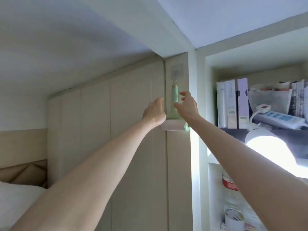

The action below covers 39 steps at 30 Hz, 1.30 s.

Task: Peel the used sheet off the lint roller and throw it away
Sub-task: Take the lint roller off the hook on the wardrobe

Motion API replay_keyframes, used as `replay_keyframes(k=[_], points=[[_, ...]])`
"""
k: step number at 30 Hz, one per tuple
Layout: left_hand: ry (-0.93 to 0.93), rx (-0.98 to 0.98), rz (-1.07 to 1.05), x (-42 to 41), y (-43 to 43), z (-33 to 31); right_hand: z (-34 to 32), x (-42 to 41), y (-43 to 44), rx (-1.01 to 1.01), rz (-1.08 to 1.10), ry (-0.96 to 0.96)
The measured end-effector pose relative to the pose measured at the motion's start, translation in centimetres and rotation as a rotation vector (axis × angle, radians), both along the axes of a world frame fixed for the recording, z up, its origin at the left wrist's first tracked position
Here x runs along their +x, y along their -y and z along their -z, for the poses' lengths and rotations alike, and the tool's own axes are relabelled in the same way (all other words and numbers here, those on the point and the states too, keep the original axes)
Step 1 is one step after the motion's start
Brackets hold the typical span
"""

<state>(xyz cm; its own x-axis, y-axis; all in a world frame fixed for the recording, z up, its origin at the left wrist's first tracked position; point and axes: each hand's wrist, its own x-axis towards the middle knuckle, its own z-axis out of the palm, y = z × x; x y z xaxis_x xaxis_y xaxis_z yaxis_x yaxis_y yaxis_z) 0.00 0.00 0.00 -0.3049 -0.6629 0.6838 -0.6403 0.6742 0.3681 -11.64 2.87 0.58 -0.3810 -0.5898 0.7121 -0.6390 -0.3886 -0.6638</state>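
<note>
A lint roller (174, 100) with a pale green handle hangs from a small metal hook (175, 77) stuck high on a beige cabinet panel. Its paper roll (172, 126) lies across the bottom, whitish, with a green end cap on the right. My left hand (154, 112) reaches up just left of the handle, fingers spread, holding nothing. To the right of the handle is my right hand (186, 105), with the fingers apart and the thumb close to the handle's edge. I cannot tell whether it touches the handle.
Beige cabinet doors (103, 124) fill the wall on the left. A white shelf unit (201, 114) on the right holds books (233, 104), a power strip (280, 118) and a bright lamp (270, 149). Bottles (231, 195) stand lower down. A bed (18, 197) lies at lower left.
</note>
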Motion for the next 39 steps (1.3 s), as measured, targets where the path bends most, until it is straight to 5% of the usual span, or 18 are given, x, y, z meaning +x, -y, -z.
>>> replay_keyframes(k=[15, 19, 27, 39], points=[[0.036, -0.099, 0.072, -2.7, 5.1, -5.3, -2.4, -0.8, 2.8, 0.045, -0.129, 0.18], [-0.014, -0.102, 0.209, -3.2, 5.6, -5.6, -2.7, -0.6, 3.7, 0.059, -0.138, 0.144], [0.008, -0.321, 0.113, -3.3, 6.3, -5.7, -3.6, -0.5, 4.5, 0.034, -0.123, 0.051], [-0.153, -0.13, 0.108, -2.6, 4.7, -6.0, -4.9, 0.0, 2.4, -0.141, -0.098, -0.095]])
